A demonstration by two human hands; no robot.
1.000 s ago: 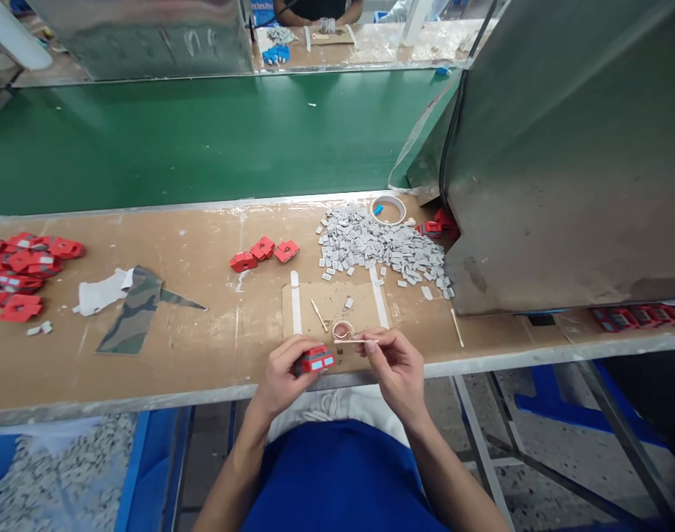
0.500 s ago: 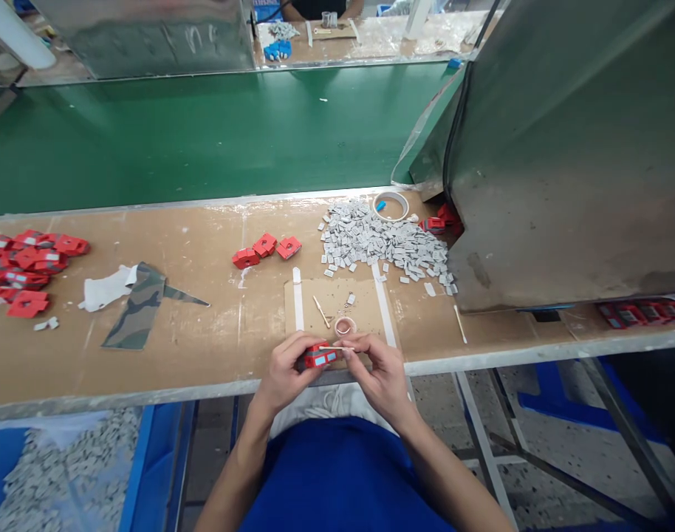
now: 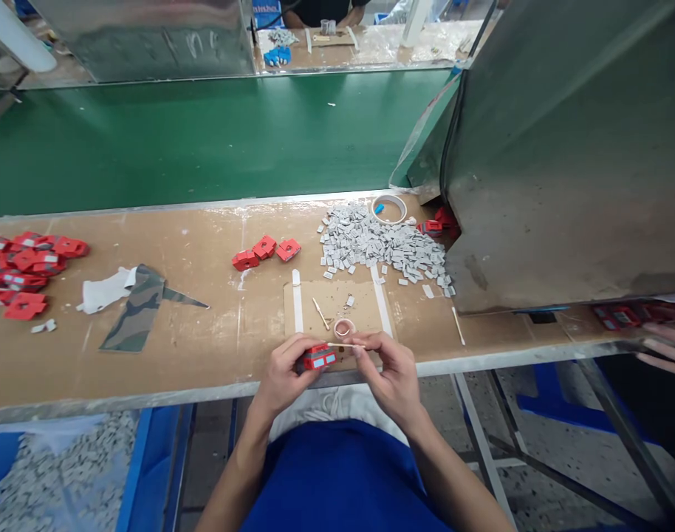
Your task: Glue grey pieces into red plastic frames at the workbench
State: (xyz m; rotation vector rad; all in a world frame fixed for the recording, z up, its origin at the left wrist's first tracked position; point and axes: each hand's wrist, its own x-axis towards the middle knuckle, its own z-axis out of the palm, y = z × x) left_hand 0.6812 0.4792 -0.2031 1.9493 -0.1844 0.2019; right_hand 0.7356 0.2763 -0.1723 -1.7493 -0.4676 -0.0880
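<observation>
At the bench's near edge my left hand (image 3: pixel 285 373) grips a small red block with blue-grey pads (image 3: pixel 318 357). My right hand (image 3: pixel 387 369) pinches a thin wooden stick (image 3: pixel 344 345), whose tip rests on top of the red block. Both hands hover over a taped-down cardboard pad (image 3: pixel 337 304), where a small ring of tape (image 3: pixel 344 328) and another stick (image 3: pixel 320 313) lie. A heap of small grey pieces (image 3: pixel 382 245) sits just beyond the pad. Three red blocks (image 3: pixel 265 250) lie left of the heap.
More red blocks (image 3: pixel 24 262) are piled at the far left, beside a white rag and camouflage cloth (image 3: pixel 132 303). A tape roll (image 3: pixel 389 208) lies by a large metal housing (image 3: pixel 564 155). Behind runs a green conveyor belt (image 3: pixel 204 133). Another person's hand (image 3: pixel 667 347) shows at the right edge.
My right hand drew the stick in from the right until its tip lies on the red block. Another person's hand has come into view at the right edge.
</observation>
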